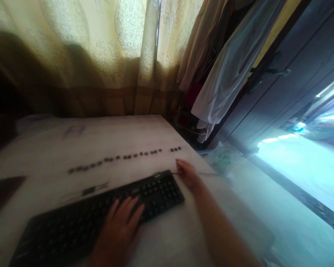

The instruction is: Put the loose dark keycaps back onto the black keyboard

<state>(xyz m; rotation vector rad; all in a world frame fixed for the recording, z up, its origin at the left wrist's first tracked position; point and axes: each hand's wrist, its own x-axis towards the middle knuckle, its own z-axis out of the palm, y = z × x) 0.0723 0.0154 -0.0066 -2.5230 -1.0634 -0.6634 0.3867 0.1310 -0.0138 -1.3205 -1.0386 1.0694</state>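
A black keyboard (100,207) lies slanted across the white table. My left hand (122,226) rests over its middle keys with fingers stretched out and apart. Just past the keyboard's far right corner is my right hand (186,171), its fingers drawn together above the table; whether something small sits in them I cannot make out. Several small dark keycaps (135,155) form an uneven row behind the keyboard, with three more keycaps (175,150) set slightly apart at the row's right end, close to my right hand.
A small dark tool (89,190) with thin ends lies behind the keyboard. A thin cable (207,173) runs right over the table's edge. Curtains (100,74) hang behind the table, clothes (219,85) hang at right, and a plastic bag (222,157) lies on the floor.
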